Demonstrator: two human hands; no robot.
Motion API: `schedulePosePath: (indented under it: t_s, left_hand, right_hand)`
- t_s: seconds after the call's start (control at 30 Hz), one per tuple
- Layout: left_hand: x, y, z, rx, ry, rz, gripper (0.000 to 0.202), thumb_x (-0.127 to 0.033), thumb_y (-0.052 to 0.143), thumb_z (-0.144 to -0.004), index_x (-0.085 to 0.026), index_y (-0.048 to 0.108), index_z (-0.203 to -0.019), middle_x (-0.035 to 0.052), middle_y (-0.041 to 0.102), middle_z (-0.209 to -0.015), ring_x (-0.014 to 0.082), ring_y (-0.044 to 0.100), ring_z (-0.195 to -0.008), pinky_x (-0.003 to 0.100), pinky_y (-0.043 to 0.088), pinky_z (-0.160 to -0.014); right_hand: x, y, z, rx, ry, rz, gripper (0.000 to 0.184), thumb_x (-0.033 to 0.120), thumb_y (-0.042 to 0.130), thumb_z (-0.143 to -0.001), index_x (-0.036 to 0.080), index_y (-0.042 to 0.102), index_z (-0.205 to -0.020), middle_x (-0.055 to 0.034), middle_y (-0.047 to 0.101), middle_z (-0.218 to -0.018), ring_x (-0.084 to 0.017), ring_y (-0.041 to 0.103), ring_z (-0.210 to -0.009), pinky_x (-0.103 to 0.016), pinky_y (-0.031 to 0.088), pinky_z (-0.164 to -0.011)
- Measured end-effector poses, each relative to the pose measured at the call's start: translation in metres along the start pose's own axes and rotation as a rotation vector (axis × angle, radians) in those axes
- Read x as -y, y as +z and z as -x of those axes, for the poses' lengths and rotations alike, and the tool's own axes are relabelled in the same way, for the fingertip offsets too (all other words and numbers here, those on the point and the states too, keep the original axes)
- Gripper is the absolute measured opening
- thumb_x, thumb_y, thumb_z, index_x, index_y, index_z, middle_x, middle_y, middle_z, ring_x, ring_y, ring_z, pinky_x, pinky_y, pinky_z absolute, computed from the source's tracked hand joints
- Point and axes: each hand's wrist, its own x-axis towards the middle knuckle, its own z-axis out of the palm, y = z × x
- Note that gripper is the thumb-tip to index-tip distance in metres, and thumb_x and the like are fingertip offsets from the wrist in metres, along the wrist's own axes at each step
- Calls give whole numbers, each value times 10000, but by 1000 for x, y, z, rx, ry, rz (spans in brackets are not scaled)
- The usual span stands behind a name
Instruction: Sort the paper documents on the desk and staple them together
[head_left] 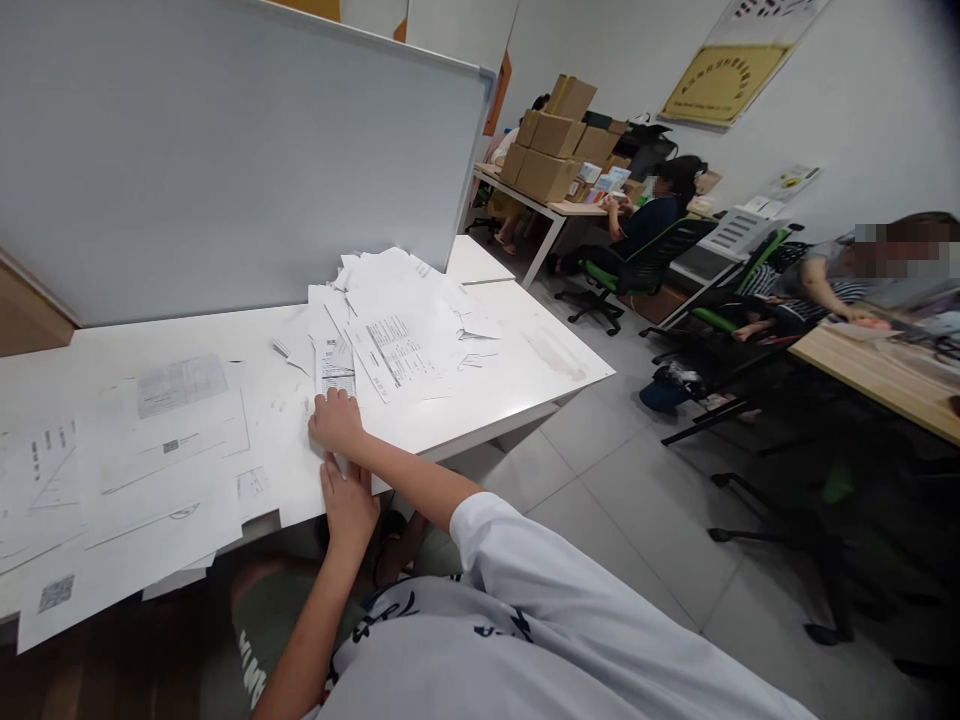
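My right hand rests on the white table with its fingers curled down onto a narrow printed slip at the near edge of a loose heap of papers. Just behind it, at the table's front edge, my left hand lies flat on a sheet with its fingers stretched out towards the right wrist. More printed sheets are spread over the left part of the table, and some overhang the front edge.
A grey partition board stands along the table's far side. To the right are tiled floor, green-and-black office chairs, and two seated people at other desks. Cardboard boxes are stacked on the far desk.
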Motion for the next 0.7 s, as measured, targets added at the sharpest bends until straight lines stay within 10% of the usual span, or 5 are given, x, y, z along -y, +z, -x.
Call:
schedulePosePath:
  t_s: [0.7]
  left_hand:
    - [-2,-3,-1,39,-1,-35,730,-128,586,-765,-53,409,-1469,217,444,-1475,456,133,-1474,590,196,-1184]
  right_hand:
    - [-3,2,1,-26,-5,-1,265,291,445,-938,131,572,-1107,-151,579,-1137,-282,510,-1056,-410,445,-874]
